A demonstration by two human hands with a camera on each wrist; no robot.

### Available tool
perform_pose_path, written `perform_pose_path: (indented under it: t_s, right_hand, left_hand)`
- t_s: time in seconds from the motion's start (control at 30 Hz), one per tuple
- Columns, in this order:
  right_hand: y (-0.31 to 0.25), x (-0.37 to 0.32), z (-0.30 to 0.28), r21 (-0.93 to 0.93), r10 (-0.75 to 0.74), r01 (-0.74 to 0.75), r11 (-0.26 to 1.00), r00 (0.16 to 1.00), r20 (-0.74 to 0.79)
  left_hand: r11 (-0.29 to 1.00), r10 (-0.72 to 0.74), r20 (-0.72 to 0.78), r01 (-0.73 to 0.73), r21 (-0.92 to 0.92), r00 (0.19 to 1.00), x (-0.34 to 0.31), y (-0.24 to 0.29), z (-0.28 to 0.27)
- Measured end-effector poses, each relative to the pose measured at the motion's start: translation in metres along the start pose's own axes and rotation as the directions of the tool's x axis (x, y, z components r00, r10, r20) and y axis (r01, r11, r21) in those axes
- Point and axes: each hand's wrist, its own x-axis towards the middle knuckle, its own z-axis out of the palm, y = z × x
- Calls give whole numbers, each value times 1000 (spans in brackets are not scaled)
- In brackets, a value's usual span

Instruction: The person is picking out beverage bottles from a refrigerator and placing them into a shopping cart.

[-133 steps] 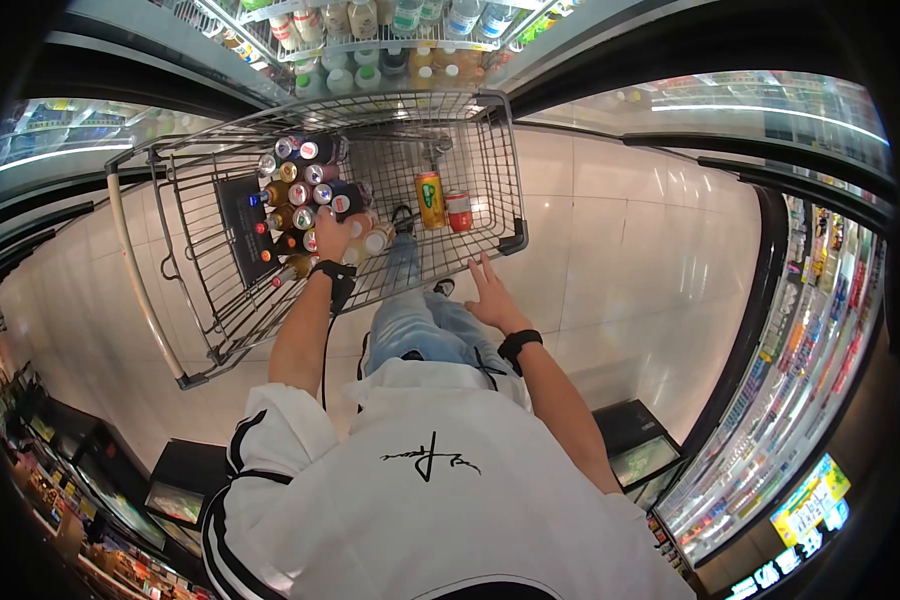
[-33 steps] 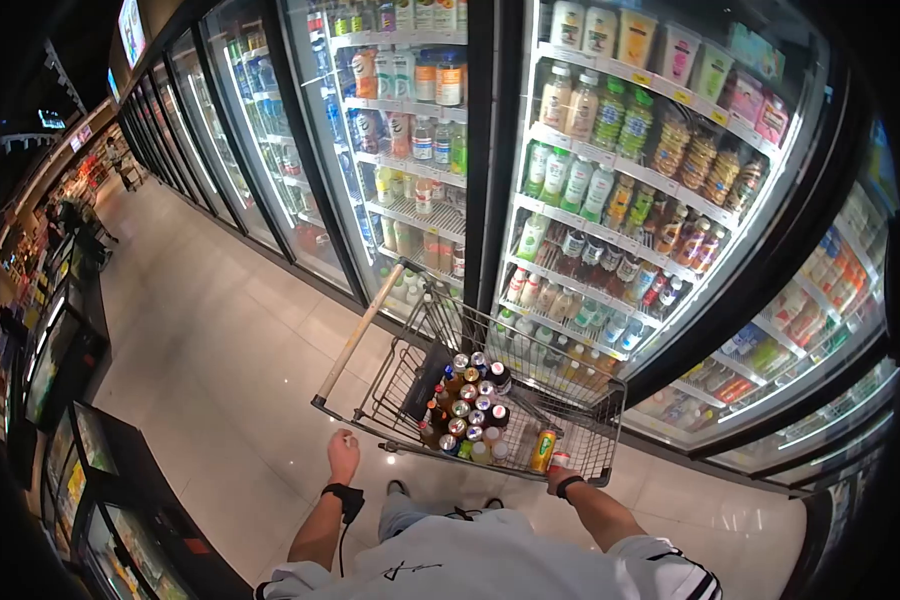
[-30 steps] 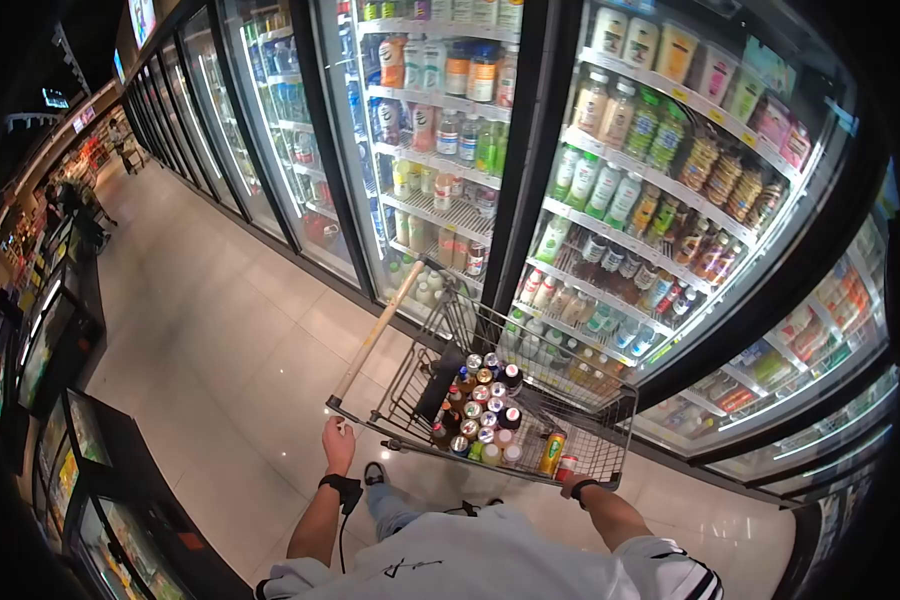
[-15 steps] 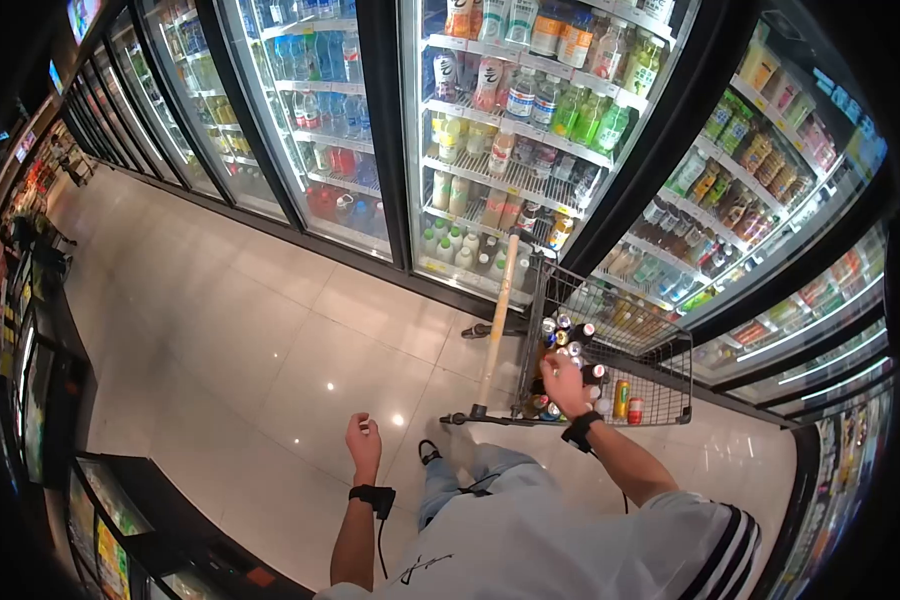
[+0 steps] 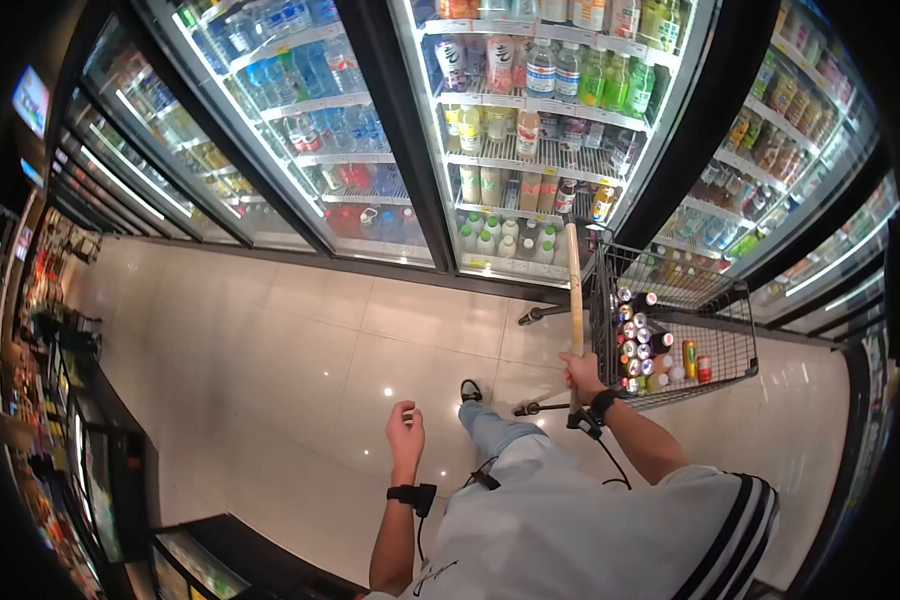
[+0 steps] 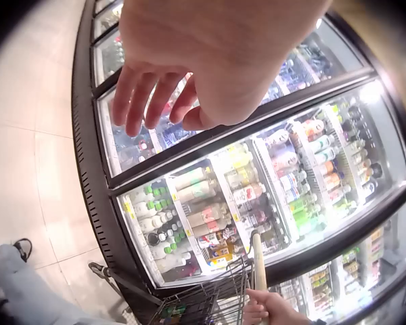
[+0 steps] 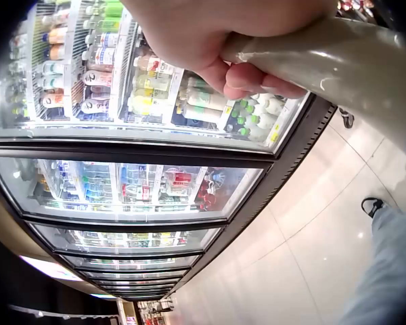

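My right hand (image 5: 583,374) grips the cart's pale handle bar (image 5: 575,270) near its lower end in the head view; in the right wrist view its fingers (image 7: 247,80) curl round the bar (image 7: 352,61). Over the floor to the left, my left hand (image 5: 405,437) holds nothing, its fingers loosely bent, as the left wrist view also shows of that hand (image 6: 196,61). Inside the cart (image 5: 745,300), several cans and bottles (image 5: 642,335) stand grouped near the handle side. A yellow can (image 5: 689,358) and a red can (image 5: 704,369) stand apart from them.
Glass-door coolers (image 5: 525,180) filled with drinks line the far side, close to the cart. Tiled floor (image 5: 300,370) extends to the left. Dark display cases (image 5: 110,480) stand at the lower left, and a black cooler base runs along the floor.
The right hand has moved from the cart's rim, over the bottles, onto the handle bar. The view has turned left, so the cart appears farther right. The left hand remains without an object.
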Motion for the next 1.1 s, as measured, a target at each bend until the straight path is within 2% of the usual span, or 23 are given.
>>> perform_pose_path:
  t_s: [0.07,0.1,0.17,0.23,0.3,0.33,0.37,0.4,0.43,0.5,0.53,0.57,0.63,0.67,0.7,0.77,0.8,0.83,0.9,0.93,0.97,1.03,1.1]
  right_hand:
    - [-6,-11,-3,-53,-15,16,998,1000,12]
    - [-10,-19,2,-14,-6,6,1000,1000,-13]
    - [-18,-28,8,-138,-88,65,988,982,-170]
    - [-8,-30,10,-216,-154,104,971,961,-229]
    - [-24,-52,12,-169,-73,28,985,962,-262]
    - [-12,-48,8,-275,-119,35,961,948,-296]
    - [-3,-45,9,-378,-168,37,925,933,-319]
    - [0,-52,9,-359,-146,12,933,925,-350]
    - [5,-59,9,-340,-140,0,940,911,-388]
    - [3,-80,12,-487,-222,15,873,901,-371]
    - [-1,-98,15,-428,-187,-10,904,890,-415]
    - [5,-103,15,-396,-167,-36,917,869,-466]
    - [27,-116,20,-518,-184,-113,848,854,-487]
    - [36,-122,24,-531,-173,-166,831,830,-530]
    - [36,-136,27,-503,-144,-210,838,806,-575]
    - [36,-156,36,-517,-47,-331,789,807,-588]
    - [31,-163,41,-523,14,-404,751,801,-598]
    - [30,-169,45,-502,29,-426,753,784,-621]
    - [17,-195,59,-472,134,-521,711,760,-637]
    - [13,-204,64,-484,195,-566,667,760,-620]
    - [24,-209,67,-463,213,-583,668,745,-632]
    - [60,-213,85,-550,95,-524,651,774,-626]
    - [69,-218,100,-517,97,-528,674,756,-647]
  left_hand:
    - [998,45,98,-49,35,994,46,9,3]
    - [996,69,133,-76,50,989,71,18,5]
    - [975,190,268,-213,60,944,117,48,25]
    - [902,390,402,-431,11,828,148,85,41]
    - [824,473,533,-566,15,702,176,114,63]
    - [822,482,557,-569,-19,676,185,126,76]
    - [749,551,589,-662,-38,591,194,137,88]
    - [661,614,615,-748,-59,494,204,148,98]
    - [646,628,629,-758,-92,459,210,158,110]
    - [519,636,727,-841,-155,259,217,178,138]
    - [486,613,778,-843,-232,139,223,184,155]
    - [463,616,784,-841,-279,79,226,191,171]
    - [153,630,769,-955,-256,-106,230,199,200]
    - [108,567,806,-954,-279,-171,237,196,220]
    - [101,563,796,-937,-334,-223,242,197,233]
    - [-131,542,776,-944,-302,-324,249,192,257]
    - [-162,593,703,-913,-374,-393,253,188,269]
    - [-167,591,690,-900,-403,-419,252,183,281]
    - [-35,350,772,-832,-554,-530,241,184,285]
    - [-135,397,697,-789,-599,-597,241,156,294]
    - [-136,388,684,-773,-620,-617,238,147,288]
    - [-185,544,448,-622,-760,-709,242,142,276]
    - [-213,541,418,-600,-771,-730,241,144,271]
